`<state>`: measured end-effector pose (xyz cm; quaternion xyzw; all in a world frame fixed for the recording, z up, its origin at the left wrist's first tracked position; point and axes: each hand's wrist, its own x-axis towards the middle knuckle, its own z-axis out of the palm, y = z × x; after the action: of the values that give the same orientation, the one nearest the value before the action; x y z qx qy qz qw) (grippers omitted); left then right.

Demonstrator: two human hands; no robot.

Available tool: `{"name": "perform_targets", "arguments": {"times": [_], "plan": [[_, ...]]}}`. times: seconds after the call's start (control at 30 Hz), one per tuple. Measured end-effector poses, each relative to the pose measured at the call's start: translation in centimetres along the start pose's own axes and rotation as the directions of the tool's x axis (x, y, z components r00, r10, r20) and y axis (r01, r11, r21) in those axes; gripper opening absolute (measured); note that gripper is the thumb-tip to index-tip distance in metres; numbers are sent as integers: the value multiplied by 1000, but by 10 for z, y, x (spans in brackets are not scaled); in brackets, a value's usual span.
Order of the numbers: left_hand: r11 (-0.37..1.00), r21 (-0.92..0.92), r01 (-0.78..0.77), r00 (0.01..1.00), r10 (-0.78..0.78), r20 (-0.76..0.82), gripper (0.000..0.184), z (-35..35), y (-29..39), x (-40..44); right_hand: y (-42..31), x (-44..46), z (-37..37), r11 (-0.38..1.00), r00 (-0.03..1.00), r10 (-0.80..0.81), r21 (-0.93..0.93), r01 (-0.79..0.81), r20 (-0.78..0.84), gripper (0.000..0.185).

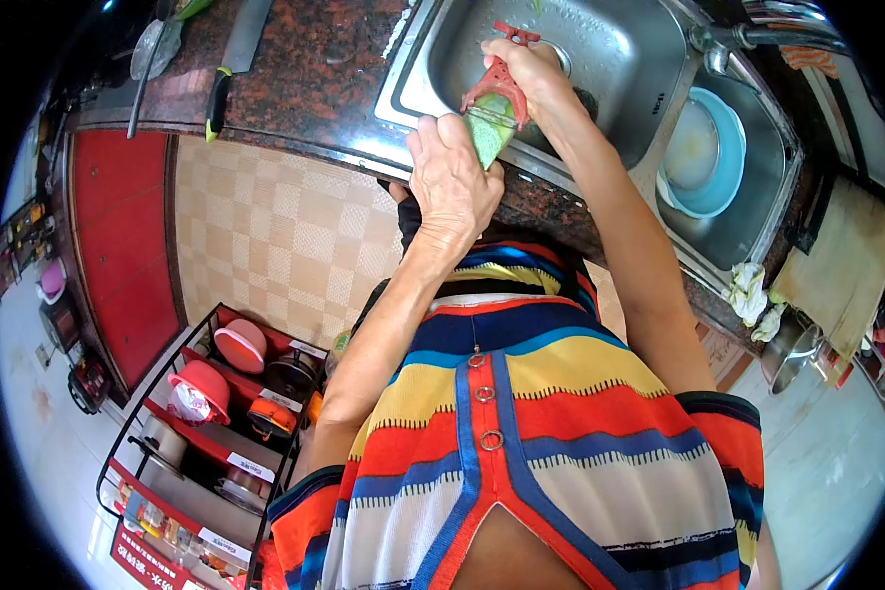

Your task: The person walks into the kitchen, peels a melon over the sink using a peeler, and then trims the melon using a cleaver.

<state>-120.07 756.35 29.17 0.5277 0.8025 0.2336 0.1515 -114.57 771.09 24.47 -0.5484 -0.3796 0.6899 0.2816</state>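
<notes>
The speckled bench (310, 69) sweeps from eleven o'clock round to four, and the steel sink (644, 93) set into it lies at twelve to one, directly ahead of both hands. A blue basin (732, 133) sits in the second bowl at two o'clock, probably out of the way there. The left hand (452, 192) has its fingers wrapped round the green vegetable (491, 143), which is at twelve o'clock over the sink's near rim, likely so scraps drop into the bowl. At eleven o'clock a knife (222, 90) lies with its handle toward the bench edge, seemingly easy to take up. The right hand's (533, 77) fingers close on a red peeler (501, 81), its head set across the vegetable, apparently for a steady stroke.
</notes>
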Motion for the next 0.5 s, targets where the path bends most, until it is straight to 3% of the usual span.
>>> {"name": "perform_targets", "arguments": {"times": [0.33,0.4,0.5], "plan": [[999,-16,-40,999,39,-27,41,2,1,5,3,15,-10,997,995,62,-59,-57,74,17],[999,-23,-41,999,40,-26,41,3,0,6,9,22,-12,997,987,66,41,-72,144,16],[999,-17,-29,999,28,-20,41,2,1,6,1,18,-10,994,990,106,-10,-106,92,14]]}}
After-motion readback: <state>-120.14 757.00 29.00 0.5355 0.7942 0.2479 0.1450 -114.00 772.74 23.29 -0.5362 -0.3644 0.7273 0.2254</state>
